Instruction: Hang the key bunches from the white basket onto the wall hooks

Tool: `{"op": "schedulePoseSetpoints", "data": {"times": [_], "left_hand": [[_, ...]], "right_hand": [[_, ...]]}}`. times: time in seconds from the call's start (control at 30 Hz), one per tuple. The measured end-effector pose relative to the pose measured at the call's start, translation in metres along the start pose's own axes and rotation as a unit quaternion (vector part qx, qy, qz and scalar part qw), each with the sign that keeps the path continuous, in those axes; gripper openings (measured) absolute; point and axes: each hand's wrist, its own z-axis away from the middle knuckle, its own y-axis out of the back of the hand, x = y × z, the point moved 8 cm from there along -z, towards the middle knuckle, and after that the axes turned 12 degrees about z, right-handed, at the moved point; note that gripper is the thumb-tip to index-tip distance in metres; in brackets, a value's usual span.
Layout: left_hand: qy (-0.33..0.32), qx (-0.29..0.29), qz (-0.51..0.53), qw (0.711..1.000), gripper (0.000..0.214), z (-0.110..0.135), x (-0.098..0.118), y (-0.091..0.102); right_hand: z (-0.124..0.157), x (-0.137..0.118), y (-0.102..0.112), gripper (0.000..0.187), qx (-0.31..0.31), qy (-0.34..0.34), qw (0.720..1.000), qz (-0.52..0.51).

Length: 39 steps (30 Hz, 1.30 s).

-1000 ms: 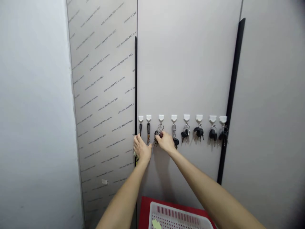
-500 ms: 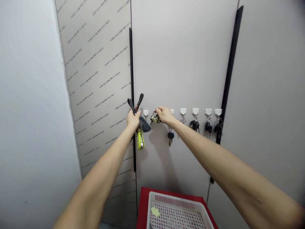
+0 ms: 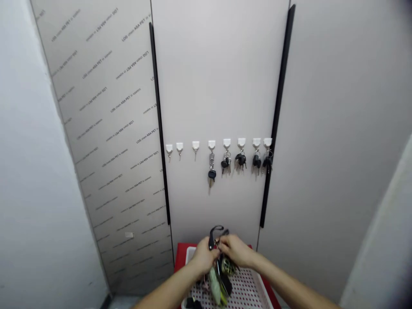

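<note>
Both hands are close together above the white basket [image 3: 262,283]. My left hand [image 3: 203,256] is closed around a bunch of keychains [image 3: 215,285] with a black strap loop, a pale green pouch-like piece and a yellow-green piece dangling below. My right hand [image 3: 238,252] pinches near the top of the same bunch. A round dark fob with a pale yellow pattern [image 3: 227,266] hangs under its fingers. Overlapping fingers hide the rings, so I cannot tell exactly which ring each hand grips. Dark items [image 3: 193,303] lie at the basket's near left.
The basket stands on a red surface [image 3: 180,253] against the grey cabinet door [image 3: 219,86]. Several white hooks [image 3: 211,144] line the door, with key bunches [image 3: 240,159] on those toward the right. Long black handles [image 3: 277,120] edge the door.
Both hands have come down from the hook row to above the basket. The patterned fob has left the third hook with my right hand. The view has tilted and shifted.
</note>
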Motion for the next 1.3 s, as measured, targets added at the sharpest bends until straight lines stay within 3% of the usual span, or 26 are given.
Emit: {"op": "schedulePoseSetpoints", "data": {"times": [0.1, 0.17, 0.2, 0.27, 0.3, 0.4, 0.43, 0.5, 0.63, 0.73, 0.83, 0.93, 1.03, 1.13, 1.2, 1.3], "left_hand": [[0.030, -0.005, -0.117, 0.993, 0.017, 0.000, -0.016, 0.000], [0.058, -0.030, -0.203, 0.977, 0.017, -0.004, -0.017, 0.006], [0.072, -0.045, -0.231, 0.969, 0.019, -0.008, -0.013, 0.009], [0.056, -0.043, -0.241, 0.968, 0.024, -0.022, 0.015, 0.018], [0.019, -0.014, -0.225, 0.974, 0.026, -0.032, 0.039, 0.024], [-0.135, 0.174, -0.164, 0.962, 0.033, -0.054, 0.127, 0.049], [-0.158, 0.223, -0.162, 0.948, 0.038, -0.059, 0.149, 0.053], [-0.168, 0.267, -0.176, 0.932, 0.043, -0.070, 0.176, 0.052], [-0.190, 0.242, -0.166, 0.937, 0.022, -0.085, 0.195, 0.043], [-0.237, 0.193, -0.056, 0.950, 0.016, -0.089, 0.209, 0.045], [-0.285, 0.185, 0.030, 0.940, 0.015, -0.087, 0.240, 0.056], [-0.331, 0.194, 0.026, 0.923, 0.014, -0.081, 0.279, 0.065], [-0.334, 0.176, 0.011, 0.926, 0.015, -0.076, 0.301, 0.065], [-0.284, 0.066, -0.013, 0.957, 0.012, -0.073, 0.295, 0.043], [-0.248, 0.003, -0.046, 0.968, 0.014, -0.069, 0.280, 0.024], [-0.204, 0.000, -0.085, 0.975, 0.033, -0.068, 0.256, 0.008]], "right_hand": [[0.010, 0.026, -0.026, 0.020, -0.016, -0.058, 0.998, 0.034], [0.010, 0.032, -0.022, 0.021, -0.023, -0.066, 0.997, 0.038], [0.007, 0.032, -0.009, 0.021, -0.007, -0.063, 0.998, 0.030], [-0.005, 0.028, 0.040, 0.022, 0.084, -0.062, 0.995, -0.005], [-0.010, 0.028, 0.075, 0.025, 0.168, -0.075, 0.983, -0.027], [-0.024, 0.017, 0.171, 0.037, 0.385, -0.104, 0.916, -0.033], [-0.030, 0.012, 0.191, 0.040, 0.424, -0.112, 0.899, -0.016], [-0.042, 0.006, 0.215, 0.042, 0.456, -0.144, 0.878, 0.011], [-0.052, 0.005, 0.224, 0.026, 0.440, -0.191, 0.877, 0.013], [-0.043, -0.004, 0.238, 0.020, 0.477, -0.153, 0.865, 0.005], [-0.038, -0.006, 0.262, 0.017, 0.513, -0.149, 0.845, -0.030], [-0.046, -0.011, 0.286, 0.014, 0.520, -0.110, 0.842, -0.093], [-0.053, -0.013, 0.296, 0.011, 0.491, -0.045, 0.845, -0.207], [-0.050, -0.005, 0.286, 0.009, 0.433, -0.021, 0.851, -0.296], [-0.042, 0.004, 0.276, 0.010, 0.420, -0.027, 0.858, -0.294], [-0.033, 0.014, 0.271, 0.013, 0.440, -0.046, 0.863, -0.244]]}}
